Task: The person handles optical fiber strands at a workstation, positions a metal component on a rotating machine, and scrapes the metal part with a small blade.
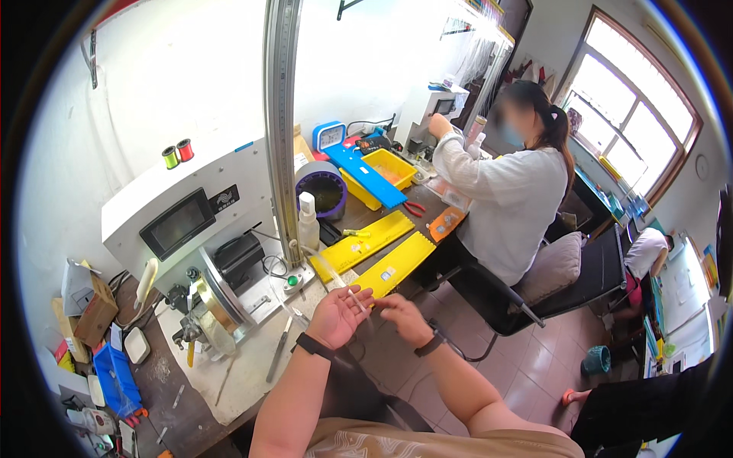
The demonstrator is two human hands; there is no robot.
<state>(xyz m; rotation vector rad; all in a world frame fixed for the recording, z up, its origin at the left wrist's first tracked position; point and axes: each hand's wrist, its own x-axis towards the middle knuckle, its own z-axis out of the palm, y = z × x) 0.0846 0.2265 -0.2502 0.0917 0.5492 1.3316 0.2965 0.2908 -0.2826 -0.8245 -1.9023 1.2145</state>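
Note:
My left hand [336, 319] is turned palm up over the front edge of the bench, its fingers curled in. A thin pale stick [356, 300] lies across its fingers; its kind is too small to tell. Close beside it on the right, my right hand [406, 320] points its bent fingers toward the stick, thumb and fingertips drawn together. Whatever those fingertips hold, if anything, is too small to make out. Just beyond both hands lies a yellow perforated tray [393, 263] with small pieces on it. A slim grey-handled tool [279, 351] rests on the bench left of my left hand.
A white machine with a dark screen [177, 224] and a round wheel [217, 305] stands at left. A metal post [281, 114] rises behind the bench. Farther right, a person [508, 191] in a white top sits working by a yellow basket [385, 169]. A blue bin [116, 379] sits at lower left.

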